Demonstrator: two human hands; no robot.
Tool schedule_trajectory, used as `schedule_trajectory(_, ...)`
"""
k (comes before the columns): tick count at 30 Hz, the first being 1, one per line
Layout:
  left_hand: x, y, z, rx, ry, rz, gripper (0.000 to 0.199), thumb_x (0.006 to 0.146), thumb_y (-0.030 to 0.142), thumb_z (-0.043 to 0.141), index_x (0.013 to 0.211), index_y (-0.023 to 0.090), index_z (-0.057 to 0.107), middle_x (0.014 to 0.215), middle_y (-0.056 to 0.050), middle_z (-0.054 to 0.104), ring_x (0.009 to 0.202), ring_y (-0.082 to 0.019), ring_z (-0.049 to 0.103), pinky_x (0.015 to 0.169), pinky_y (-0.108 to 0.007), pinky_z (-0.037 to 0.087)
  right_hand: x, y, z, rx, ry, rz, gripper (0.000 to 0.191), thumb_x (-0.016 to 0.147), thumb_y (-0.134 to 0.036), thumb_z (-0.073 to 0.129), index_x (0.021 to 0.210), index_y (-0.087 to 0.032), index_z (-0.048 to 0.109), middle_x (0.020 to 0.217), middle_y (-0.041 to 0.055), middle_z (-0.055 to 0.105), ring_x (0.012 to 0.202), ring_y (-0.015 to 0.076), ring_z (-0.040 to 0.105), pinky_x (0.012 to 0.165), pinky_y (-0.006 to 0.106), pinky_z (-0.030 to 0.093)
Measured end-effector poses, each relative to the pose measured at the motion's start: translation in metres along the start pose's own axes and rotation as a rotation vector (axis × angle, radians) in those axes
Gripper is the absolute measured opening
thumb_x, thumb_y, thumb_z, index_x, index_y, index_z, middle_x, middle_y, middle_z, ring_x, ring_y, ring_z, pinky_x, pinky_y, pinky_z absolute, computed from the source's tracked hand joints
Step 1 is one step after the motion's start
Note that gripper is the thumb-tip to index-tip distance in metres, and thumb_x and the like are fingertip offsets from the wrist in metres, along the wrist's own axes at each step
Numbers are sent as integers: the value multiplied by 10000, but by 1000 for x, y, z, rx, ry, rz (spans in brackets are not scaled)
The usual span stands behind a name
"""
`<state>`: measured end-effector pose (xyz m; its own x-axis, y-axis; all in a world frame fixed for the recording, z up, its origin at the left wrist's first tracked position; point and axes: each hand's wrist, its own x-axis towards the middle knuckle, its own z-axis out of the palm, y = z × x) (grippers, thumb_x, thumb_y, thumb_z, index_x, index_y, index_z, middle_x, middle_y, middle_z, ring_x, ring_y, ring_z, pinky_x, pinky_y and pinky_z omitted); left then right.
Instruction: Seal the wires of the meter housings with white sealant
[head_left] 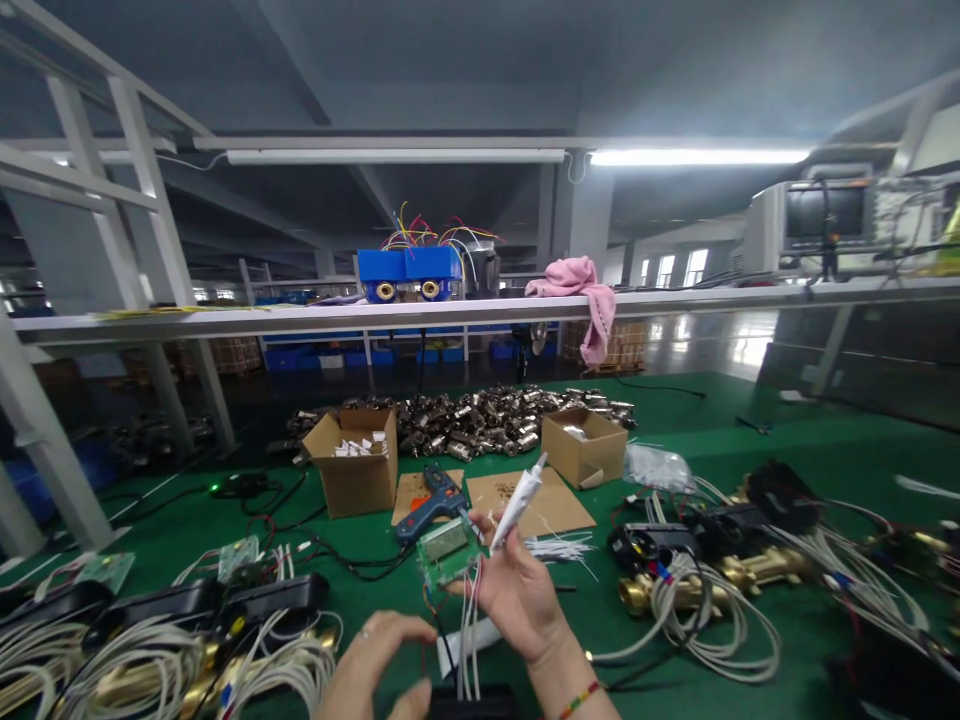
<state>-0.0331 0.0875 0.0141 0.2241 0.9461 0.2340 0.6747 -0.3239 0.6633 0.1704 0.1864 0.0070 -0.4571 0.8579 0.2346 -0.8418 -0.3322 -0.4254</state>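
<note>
My right hand (517,590) grips a white squeeze tube (517,505), its narrow nozzle pointing up. The same hand's fingers are at the edge of a green circuit board (448,553) with a small display; whether they pinch it is hard to tell. Pale wires (469,645) run from the board down to a black housing (480,703) at the bottom edge. My left hand (375,660) is beside these wires, thumb and forefinger apart, seemingly holding nothing. Behind the wires lies a white item (472,642), partly hidden.
A blue glue gun (433,508) lies on cardboard behind the board. Two open cardboard boxes (356,465) flank a heap of metal fittings (480,420). Brass meter assemblies with coiled cables (697,600) occupy both sides. A shelf (315,318) crosses above, with a pink cloth (574,285) hanging over.
</note>
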Motion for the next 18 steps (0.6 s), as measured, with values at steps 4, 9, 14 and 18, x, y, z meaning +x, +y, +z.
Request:
schedule_trajectory(4, 59, 47, -9, 193, 225, -320, 643, 944, 695, 211, 632, 223, 515, 627, -38, 596, 640, -204, 580, 604, -290, 357, -2, 4, -4, -11, 17, -22, 241, 835, -409, 814, 1050, -356, 719, 1272, -18, 684, 959, 225, 675, 813, 435, 559)
schedule_trajectory(9, 105, 72, -1, 375, 245, -476, 629, 916, 705, 340, 575, 220, 550, 702, -138, 666, 750, -320, 640, 631, -320, 297, -2, 13, -7, -12, 65, -100, 254, 841, -381, 808, 1077, -336, 722, 1256, -6, 692, 1126, 233, 629, 921, 408, 523)
schedule_trajectory(14, 110, 64, 10, 298, 219, -501, 604, 889, 725, 389, 574, 228, 524, 643, -92, 634, 665, -267, 599, 598, -296, 291, -2, 17, -10, -27, 109, -141, 315, 821, -382, 824, 1108, -303, 721, 1240, 21, 696, 1057, 236, 651, 926, 417, 524)
schedule_trajectory(18, 113, 42, 17, 84, 193, -444, 654, 809, 818, 413, 541, 223, 453, 557, -26, 540, 575, -185, 498, 540, -272, 267, -5, 10, -7, -29, 111, -153, 283, 813, -368, 836, 1067, -297, 732, 1199, 13, 709, 1095, 232, 636, 895, 386, 538)
